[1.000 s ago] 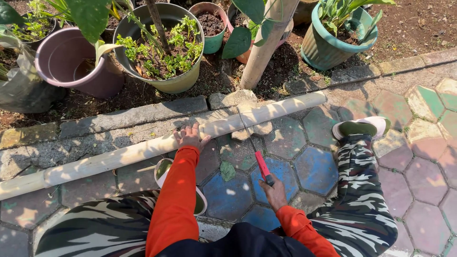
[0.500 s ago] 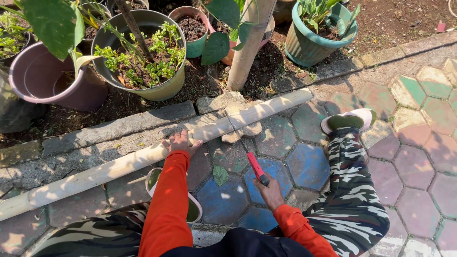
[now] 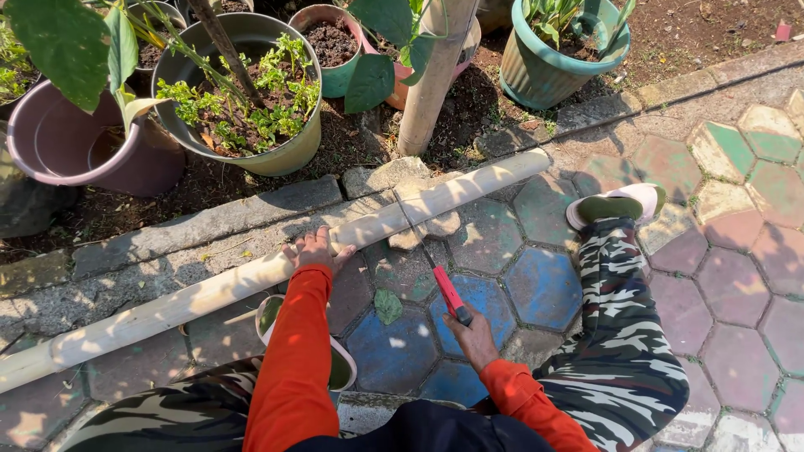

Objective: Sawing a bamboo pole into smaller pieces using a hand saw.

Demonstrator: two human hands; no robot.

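Head view, looking down at a seated person in orange sleeves and camouflage trousers. A long pale pole [image 3: 251,280] lies across the paving, running from the lower left edge up to the right, its far end near the foot of a tree trunk [image 3: 431,79]. The left hand [image 3: 316,249] rests palm down on the pole about midway along it, fingers spread over the top rather than wrapped around it. The right hand [image 3: 473,335] is closed around the handle of a saw [image 3: 450,293] with a red grip; the thin blade reaches forward and meets the pole just right of the left hand, beside a flat stone [image 3: 427,226]. Blade teeth too fine to make out. A fallen leaf [image 3: 387,305] lies on the coloured hexagonal pavers [image 3: 544,285] between the two arms. Beyond the stone kerb [image 3: 209,222], on bare soil: a purple pot [image 3: 79,151], a green pot [image 3: 276,155] with small plants, a teal pot [image 3: 544,71]. A sandalled foot [image 3: 615,203] sits right of the pole's far end.
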